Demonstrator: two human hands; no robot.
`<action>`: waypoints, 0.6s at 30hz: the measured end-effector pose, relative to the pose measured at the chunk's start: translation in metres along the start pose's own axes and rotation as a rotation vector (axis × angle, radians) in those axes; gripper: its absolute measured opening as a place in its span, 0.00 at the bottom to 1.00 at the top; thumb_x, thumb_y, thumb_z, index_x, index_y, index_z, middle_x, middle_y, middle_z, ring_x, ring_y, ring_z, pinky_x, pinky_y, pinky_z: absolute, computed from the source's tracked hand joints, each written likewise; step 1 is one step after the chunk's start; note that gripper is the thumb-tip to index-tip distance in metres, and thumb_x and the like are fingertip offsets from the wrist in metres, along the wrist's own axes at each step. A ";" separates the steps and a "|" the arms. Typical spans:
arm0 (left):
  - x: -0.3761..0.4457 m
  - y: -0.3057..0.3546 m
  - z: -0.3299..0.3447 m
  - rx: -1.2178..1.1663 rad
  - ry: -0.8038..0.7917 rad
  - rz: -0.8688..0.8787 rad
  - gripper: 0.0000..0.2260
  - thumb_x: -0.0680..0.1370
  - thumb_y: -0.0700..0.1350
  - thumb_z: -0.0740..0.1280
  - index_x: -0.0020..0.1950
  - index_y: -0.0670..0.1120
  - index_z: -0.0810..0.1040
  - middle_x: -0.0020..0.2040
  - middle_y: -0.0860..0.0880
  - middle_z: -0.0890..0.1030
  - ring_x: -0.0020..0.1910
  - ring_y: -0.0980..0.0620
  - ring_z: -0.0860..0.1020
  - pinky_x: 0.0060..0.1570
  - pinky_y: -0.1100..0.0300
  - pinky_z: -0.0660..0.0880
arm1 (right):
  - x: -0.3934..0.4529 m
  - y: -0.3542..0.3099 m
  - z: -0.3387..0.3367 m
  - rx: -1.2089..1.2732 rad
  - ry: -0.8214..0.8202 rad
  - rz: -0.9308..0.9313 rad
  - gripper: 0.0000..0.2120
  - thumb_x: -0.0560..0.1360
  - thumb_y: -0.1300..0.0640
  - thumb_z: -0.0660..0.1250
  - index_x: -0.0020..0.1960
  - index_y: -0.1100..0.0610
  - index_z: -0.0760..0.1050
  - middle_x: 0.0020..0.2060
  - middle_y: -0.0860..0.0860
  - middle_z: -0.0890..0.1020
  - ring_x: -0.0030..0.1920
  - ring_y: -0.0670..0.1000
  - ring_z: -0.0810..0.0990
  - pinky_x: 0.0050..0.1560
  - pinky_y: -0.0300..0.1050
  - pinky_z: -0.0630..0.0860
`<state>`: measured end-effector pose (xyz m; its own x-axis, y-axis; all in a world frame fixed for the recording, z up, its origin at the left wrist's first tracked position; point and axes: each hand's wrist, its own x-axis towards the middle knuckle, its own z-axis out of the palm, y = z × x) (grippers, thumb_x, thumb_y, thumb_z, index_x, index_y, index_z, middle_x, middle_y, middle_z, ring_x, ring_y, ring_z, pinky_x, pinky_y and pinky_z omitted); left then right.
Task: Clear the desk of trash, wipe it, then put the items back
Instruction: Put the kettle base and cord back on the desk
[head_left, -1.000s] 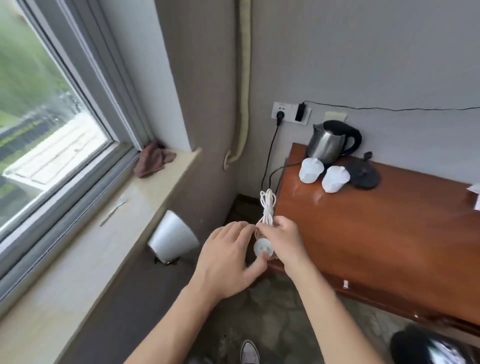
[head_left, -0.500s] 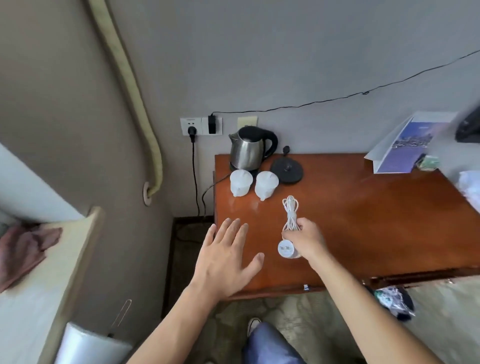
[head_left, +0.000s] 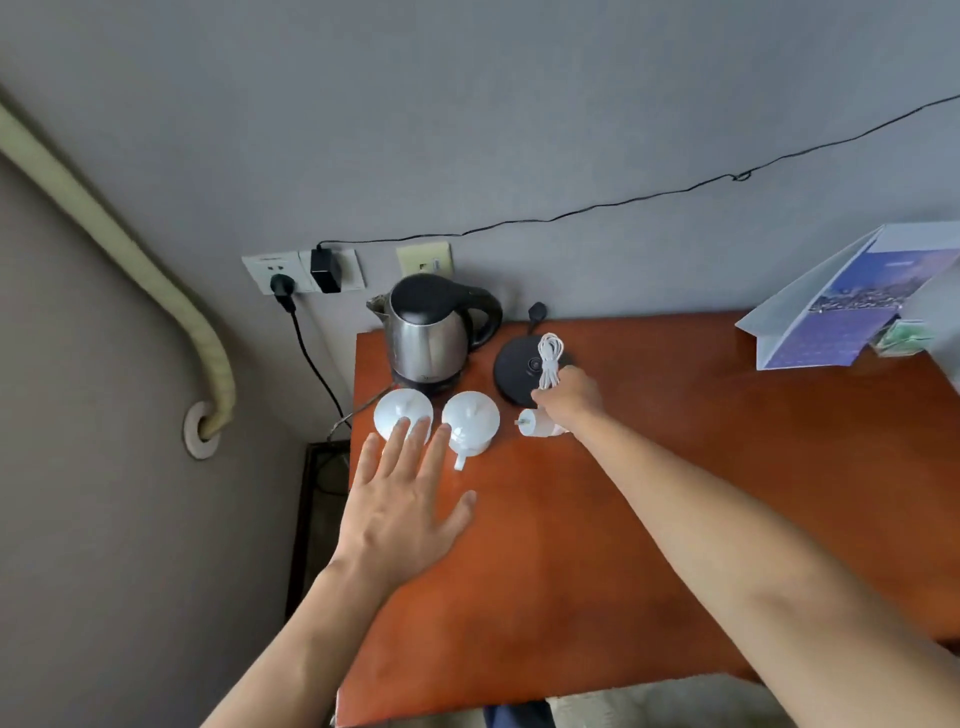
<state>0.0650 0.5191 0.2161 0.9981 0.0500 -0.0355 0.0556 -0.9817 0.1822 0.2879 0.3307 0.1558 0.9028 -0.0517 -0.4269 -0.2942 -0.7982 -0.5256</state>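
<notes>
My right hand (head_left: 569, 397) is shut on a coiled white charger cable (head_left: 549, 358), whose white plug (head_left: 535, 422) hangs just below my fist. It is low over the reddish wooden desk (head_left: 649, 493), beside the black kettle base (head_left: 511, 374). My left hand (head_left: 402, 499) hovers open and flat over the desk's left part, fingertips reaching two upturned white cups (head_left: 402, 415) (head_left: 470, 418). A steel kettle (head_left: 428, 332) stands behind the cups.
Wall sockets (head_left: 301, 270) with a black plug and adapter sit above the desk's back left corner; a black cord runs along the wall. A brochure (head_left: 852, 306) leans at the back right. A beige pipe (head_left: 130, 260) runs down the left wall.
My view swung from the window to the desk. My left hand let go of the cable and opened. My right hand carried the cable from the desk's front edge to the kettle base.
</notes>
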 end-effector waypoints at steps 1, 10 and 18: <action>0.014 0.005 0.002 0.007 -0.001 -0.014 0.36 0.79 0.68 0.53 0.81 0.47 0.63 0.80 0.45 0.66 0.81 0.42 0.60 0.79 0.39 0.56 | 0.017 -0.006 0.004 -0.023 -0.022 -0.016 0.14 0.75 0.51 0.74 0.56 0.57 0.79 0.53 0.54 0.84 0.53 0.57 0.83 0.44 0.46 0.75; 0.080 0.026 0.027 0.037 -0.028 -0.118 0.35 0.79 0.65 0.55 0.80 0.46 0.64 0.79 0.42 0.67 0.79 0.40 0.63 0.78 0.37 0.58 | 0.111 -0.031 0.043 -0.017 -0.169 -0.029 0.09 0.76 0.53 0.72 0.51 0.58 0.82 0.47 0.54 0.86 0.45 0.55 0.84 0.42 0.45 0.78; 0.087 0.031 0.026 0.066 -0.064 -0.174 0.36 0.78 0.66 0.55 0.81 0.46 0.63 0.80 0.43 0.66 0.81 0.41 0.61 0.78 0.37 0.56 | 0.105 -0.029 0.040 0.019 -0.210 -0.166 0.13 0.81 0.48 0.65 0.50 0.58 0.79 0.48 0.54 0.85 0.48 0.55 0.82 0.38 0.44 0.68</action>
<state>0.1529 0.4887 0.1930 0.9698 0.2104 -0.1238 0.2234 -0.9693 0.1026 0.3786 0.3725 0.0967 0.8551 0.2060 -0.4757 -0.1552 -0.7739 -0.6140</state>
